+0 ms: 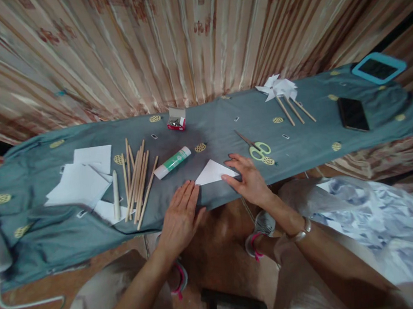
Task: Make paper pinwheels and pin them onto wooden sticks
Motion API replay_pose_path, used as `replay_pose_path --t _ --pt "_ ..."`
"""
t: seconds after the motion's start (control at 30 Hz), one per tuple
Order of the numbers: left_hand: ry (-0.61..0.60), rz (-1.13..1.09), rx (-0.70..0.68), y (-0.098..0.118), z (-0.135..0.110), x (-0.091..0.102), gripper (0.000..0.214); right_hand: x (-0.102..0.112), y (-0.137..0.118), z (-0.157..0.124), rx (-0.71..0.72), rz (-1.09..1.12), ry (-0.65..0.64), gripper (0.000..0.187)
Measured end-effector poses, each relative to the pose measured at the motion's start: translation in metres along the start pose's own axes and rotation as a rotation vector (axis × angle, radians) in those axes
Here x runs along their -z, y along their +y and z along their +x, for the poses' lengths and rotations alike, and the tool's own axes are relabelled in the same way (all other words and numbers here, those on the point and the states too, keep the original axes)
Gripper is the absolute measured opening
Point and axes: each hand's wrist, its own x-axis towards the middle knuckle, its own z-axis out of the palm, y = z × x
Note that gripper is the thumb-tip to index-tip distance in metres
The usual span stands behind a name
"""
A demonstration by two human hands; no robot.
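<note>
A white paper triangle (214,172), its long edge toward me, lies near the front edge of the cloth-covered table. My left hand (181,212) rests flat with its fingertips at the triangle's left corner. At the right corner is my right hand (248,177), thumb on the paper and fingers spread apart; neither hand grips it. Just beyond my right hand are scissors (255,148) with light green handles. A green and white glue stick (172,162) lies beyond my left hand.
Wooden sticks (138,179), a white candle-like stick (116,196) and white paper sheets (80,185) lie to the left. A small red box (176,123) stands at the back. Paper pinwheels (278,88), a dark phone (353,114) and a blue-framed device (379,68) lie to the right.
</note>
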Motion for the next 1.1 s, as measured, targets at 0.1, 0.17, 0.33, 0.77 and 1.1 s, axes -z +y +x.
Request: replay_pose_path --t 0.1,0.17,0.33,0.77,1.1 --pt "0.012 -0.029 0.026 -0.002 0.003 -0.001 0.059 -0.006 -0.005 0.003 -0.018 0.053 -0.008 0.017" --pt "0.022 -0.046 0.042 -0.003 0.006 0.000 0.059 -0.008 -0.007 0.003 -0.034 0.122 0.007 0.009" --pt "0.080 -0.077 0.053 -0.001 0.022 0.002 0.061 -0.005 -0.014 0.002 -0.069 0.248 -0.026 0.010" --pt "0.106 -0.015 -0.089 0.024 0.055 -0.002 0.042 0.011 -0.034 -0.008 0.092 0.073 -0.136 0.016" --pt "0.249 -0.060 -0.122 0.012 0.056 -0.004 0.015 0.019 -0.030 -0.022 0.165 -0.031 -0.080 0.035"
